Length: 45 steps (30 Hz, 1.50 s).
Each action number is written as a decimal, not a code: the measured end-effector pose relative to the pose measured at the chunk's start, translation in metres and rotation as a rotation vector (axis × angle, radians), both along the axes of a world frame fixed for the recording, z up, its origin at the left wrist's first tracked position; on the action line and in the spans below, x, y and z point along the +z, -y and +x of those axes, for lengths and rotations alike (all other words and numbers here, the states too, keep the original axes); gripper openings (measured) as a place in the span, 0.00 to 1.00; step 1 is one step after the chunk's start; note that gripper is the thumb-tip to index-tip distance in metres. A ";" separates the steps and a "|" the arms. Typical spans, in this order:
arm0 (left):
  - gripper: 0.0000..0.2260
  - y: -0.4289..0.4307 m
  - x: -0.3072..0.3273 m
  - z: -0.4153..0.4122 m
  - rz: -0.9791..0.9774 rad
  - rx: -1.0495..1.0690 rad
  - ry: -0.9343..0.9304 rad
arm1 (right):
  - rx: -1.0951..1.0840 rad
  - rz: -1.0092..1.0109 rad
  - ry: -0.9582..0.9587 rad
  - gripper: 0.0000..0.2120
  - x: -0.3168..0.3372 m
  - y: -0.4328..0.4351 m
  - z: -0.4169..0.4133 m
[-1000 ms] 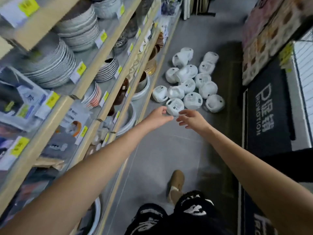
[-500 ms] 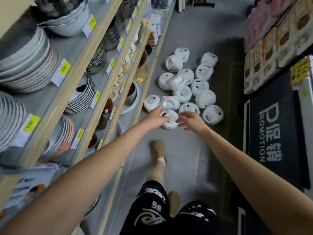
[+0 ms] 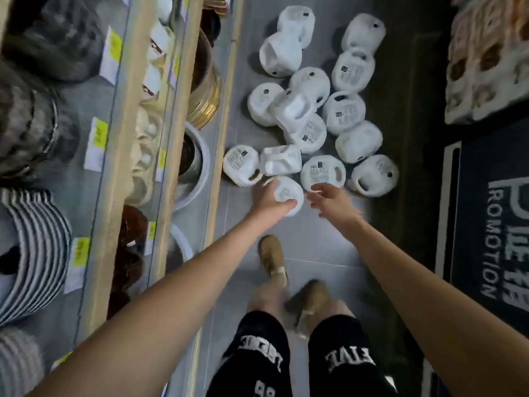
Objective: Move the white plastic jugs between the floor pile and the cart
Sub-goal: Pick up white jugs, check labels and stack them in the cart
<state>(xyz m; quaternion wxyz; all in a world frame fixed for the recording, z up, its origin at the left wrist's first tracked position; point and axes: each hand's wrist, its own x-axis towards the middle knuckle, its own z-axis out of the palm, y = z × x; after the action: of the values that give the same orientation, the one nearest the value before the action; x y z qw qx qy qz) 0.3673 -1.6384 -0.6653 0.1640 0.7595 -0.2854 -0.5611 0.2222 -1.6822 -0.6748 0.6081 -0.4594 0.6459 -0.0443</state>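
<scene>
Several white plastic jugs [image 3: 346, 113] with printed labels and loop handles lie in a loose pile on the grey tiled floor. My left hand [image 3: 267, 200] curls around the nearest jug [image 3: 287, 193] at the pile's front edge, thumb over its near side. My right hand [image 3: 333, 199] hovers just to its right with fingers spread, fingertips at the lower edge of another labelled jug [image 3: 322, 171]. No cart is in view.
Shelving [image 3: 169, 138] with stacked plates, bowls and yellow price tags runs along the left. A dark promotion mat [image 3: 492, 239] lies on the right, with patterned goods [image 3: 486, 58] above it. My feet in tan shoes [image 3: 272, 257] stand just behind the pile.
I have stepped closer and bent over the pile. My left hand has gone from touching the nearest jug to gripping it; my right hand moved right toward the neighbouring jug.
</scene>
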 end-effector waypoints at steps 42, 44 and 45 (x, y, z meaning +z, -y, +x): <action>0.53 0.053 -0.500 0.037 0.151 0.139 0.040 | -0.175 0.243 0.101 0.35 -0.506 0.050 -0.007; 0.50 0.048 -0.476 0.035 0.137 0.165 0.027 | -0.132 0.240 0.096 0.35 -0.480 0.051 -0.009; 0.49 0.045 -0.463 0.034 0.126 0.181 0.022 | -0.118 0.243 0.095 0.35 -0.465 0.052 -0.010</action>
<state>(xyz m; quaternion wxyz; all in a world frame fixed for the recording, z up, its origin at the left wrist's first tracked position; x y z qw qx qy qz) 0.4013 -1.6838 -1.1285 0.1626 0.7972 -0.1814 -0.5524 0.2118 -1.7347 -1.1397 0.6855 -0.3408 0.6429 -0.0230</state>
